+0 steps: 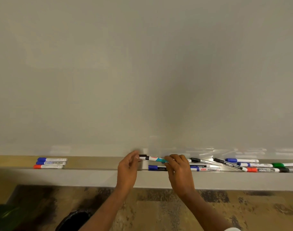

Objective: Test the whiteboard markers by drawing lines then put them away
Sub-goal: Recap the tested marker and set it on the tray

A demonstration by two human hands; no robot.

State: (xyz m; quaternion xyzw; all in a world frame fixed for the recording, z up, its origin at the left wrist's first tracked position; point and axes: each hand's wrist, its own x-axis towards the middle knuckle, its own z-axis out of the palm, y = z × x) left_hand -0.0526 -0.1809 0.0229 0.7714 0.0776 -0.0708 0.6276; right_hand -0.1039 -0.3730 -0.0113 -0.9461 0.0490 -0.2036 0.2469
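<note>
We see the right hand (pixel 179 170) gripping the body of a black-capped marker (pixel 151 158), held level just above the middle of the tray (pixel 92 161) under the whiteboard (pixel 142 72). The left hand (pixel 128 167) has its fingers curled at the cap end and seems to pinch the cap, though that spot is blurred. A blue-capped marker (pixel 155 167) lies in the tray below the held one. Near the tray's left end we find three markers (pixel 50 162) lying side by side, two blue and one red. Towards its right end lies a loose heap of markers (pixel 252 165).
</note>
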